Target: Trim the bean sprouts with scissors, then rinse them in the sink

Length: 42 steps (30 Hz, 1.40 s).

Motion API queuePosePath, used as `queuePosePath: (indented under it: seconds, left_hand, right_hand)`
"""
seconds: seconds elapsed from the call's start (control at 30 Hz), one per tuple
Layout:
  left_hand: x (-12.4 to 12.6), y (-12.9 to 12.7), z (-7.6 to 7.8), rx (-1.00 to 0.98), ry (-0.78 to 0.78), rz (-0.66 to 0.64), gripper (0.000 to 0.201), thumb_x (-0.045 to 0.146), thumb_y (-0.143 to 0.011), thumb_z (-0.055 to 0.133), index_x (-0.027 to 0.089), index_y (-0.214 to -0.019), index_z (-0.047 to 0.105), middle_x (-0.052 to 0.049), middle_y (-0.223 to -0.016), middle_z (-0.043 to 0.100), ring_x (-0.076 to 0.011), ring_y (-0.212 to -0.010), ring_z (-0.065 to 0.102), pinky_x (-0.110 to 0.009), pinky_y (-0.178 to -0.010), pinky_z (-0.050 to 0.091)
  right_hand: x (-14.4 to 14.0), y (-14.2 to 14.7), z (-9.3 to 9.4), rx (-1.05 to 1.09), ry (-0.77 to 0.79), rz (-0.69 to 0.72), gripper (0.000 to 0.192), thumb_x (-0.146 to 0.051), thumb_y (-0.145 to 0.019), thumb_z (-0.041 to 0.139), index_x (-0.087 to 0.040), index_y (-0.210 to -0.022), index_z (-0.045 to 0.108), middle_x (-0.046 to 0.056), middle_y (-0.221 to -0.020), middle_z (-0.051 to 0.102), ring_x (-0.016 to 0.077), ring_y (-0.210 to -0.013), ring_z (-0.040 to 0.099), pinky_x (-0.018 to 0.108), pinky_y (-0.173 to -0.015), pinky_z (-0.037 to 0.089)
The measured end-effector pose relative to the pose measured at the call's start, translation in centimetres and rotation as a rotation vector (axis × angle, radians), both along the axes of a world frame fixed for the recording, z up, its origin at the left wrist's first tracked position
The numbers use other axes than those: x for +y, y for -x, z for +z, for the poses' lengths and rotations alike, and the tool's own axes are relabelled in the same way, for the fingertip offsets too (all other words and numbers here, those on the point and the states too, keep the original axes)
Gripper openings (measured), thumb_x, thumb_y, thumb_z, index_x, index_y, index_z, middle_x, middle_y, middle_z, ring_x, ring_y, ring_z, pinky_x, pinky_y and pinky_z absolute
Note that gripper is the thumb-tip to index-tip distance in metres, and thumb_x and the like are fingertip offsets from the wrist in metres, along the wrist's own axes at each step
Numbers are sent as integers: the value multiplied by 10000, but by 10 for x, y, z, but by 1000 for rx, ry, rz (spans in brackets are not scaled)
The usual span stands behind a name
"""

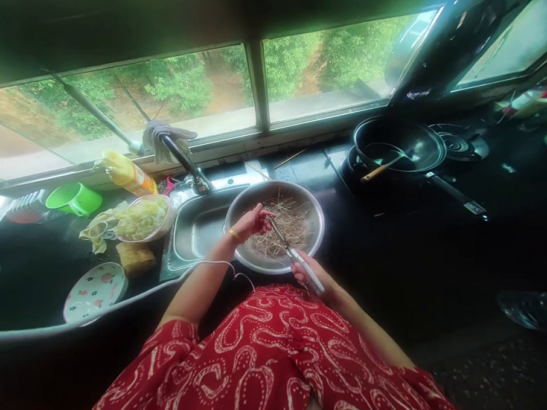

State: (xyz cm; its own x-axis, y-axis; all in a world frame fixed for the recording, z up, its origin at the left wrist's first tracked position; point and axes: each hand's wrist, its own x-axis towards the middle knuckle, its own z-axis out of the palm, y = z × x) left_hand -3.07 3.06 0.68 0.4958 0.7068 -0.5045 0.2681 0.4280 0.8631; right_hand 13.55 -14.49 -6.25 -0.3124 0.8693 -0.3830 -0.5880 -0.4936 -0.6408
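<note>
Both hands work over the steel bowl [315, 222]: left hand [253, 221] pinching stalks [287, 227], right hand [303, 271] gripping scissors [293, 254].

The right hand [303, 271] is mostly hidden behind the scissors [293, 254] handle and the red dress [285, 356], so its fingers cannot be made out. Beside the steel bowl [315, 228], the scissor tips blur into the thin strands [288, 227]. The dress is cut off by the bottom edge.
</note>
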Motion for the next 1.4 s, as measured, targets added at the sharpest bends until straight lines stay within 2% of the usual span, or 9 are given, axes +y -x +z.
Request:
queuePosePath:
  seconds: [0.17, 0.4, 0.5, 0.67, 0.87, 1.0, 1.13, 1.27, 1.4]
  left_hand:
    - [-5, -3, -6, -134, 90, -42, 723, 759, -818, 387, 109, -941, 677, -44, -613, 572, -102, -527, 494, -226, -515, 362]
    - [-20, 1, -15, -113, -83, -172, 608, 403, -686, 747, 126, -1201, 581, -4, -740, 585, -89, -629, 495, -216, -581, 364]
    - [-23, 4, -20, -42, -162, -213, 515, 294, -686, 685, 150, -1172, 598, -7, -789, 587, -94, -668, 493, -224, -621, 377]
    - [-20, 8, -27, 71, -235, -134, 424, 295, -725, 588, 139, -1118, 612, 8, -712, 566, -85, -596, 455, -222, -572, 346]
    - [-20, 12, -34, 113, -164, -48, 549, 260, -672, 614, 115, -1200, 574, 31, -638, 543, -79, -536, 427, -225, -545, 323]
    - [-15, 18, -43, 144, -195, -36, 582, 224, -676, 545, 104, -1246, 552, 34, -623, 530, -87, -519, 420, -234, -555, 348]
    - [4, 30, -49, 517, -448, -121, 591, 207, -744, 503, 119, -1328, 528, -32, -747, 627, -146, -636, 544, -277, -670, 438]
    - [25, 23, -47, 1031, -812, -269, 506, 237, -788, 564, 199, -1291, 596, -128, -1143, 611, -253, -1014, 588, -334, -880, 439]
    - [38, -27, -52, 1010, -1048, -437, 315, 317, -899, 484, 247, -1108, 710, -114, -1148, 615, -271, -1072, 543, -367, -916, 420]
  right_hand:
    - [5, 5, 4, 62, -56, -38, 654, -443, -600, 803, -246, -1144, 498, -63, -676, 471, 33, -467, 368, 150, -407, 281]
    - [11, 9, 4, 6, -82, -74, 626, -471, -631, 772, -234, -1134, 486, -54, -693, 499, 41, -470, 377, 162, -416, 303]
    - [14, 12, 1, -12, -79, -68, 636, -467, -623, 766, -243, -1146, 483, -69, -672, 471, 39, -458, 359, 160, -408, 278]
    - [20, 17, -7, -180, -109, -47, 581, -443, -669, 720, -242, -1171, 507, -89, -625, 428, 44, -457, 328, 166, -413, 251]
    - [25, 20, -9, -577, -306, -91, 471, -380, -675, 733, -186, -1082, 598, -21, -809, 587, 111, -717, 523, 239, -663, 445]
    - [27, 27, -12, -567, -300, -75, 461, -429, -716, 709, -182, -1089, 599, -27, -740, 580, 131, -695, 542, 268, -676, 463]
    - [26, 28, -21, -563, -264, -129, 508, -463, -703, 714, -176, -1106, 596, 2, -810, 629, 160, -766, 592, 301, -747, 486]
    - [16, 9, -25, -700, -195, -274, 609, -456, -666, 743, -178, -1183, 580, 49, -971, 671, 203, -911, 628, 353, -892, 477]
    - [1, -16, -20, -661, -140, -421, 665, -491, -642, 742, -179, -1205, 571, 56, -993, 666, 203, -924, 631, 344, -881, 492]
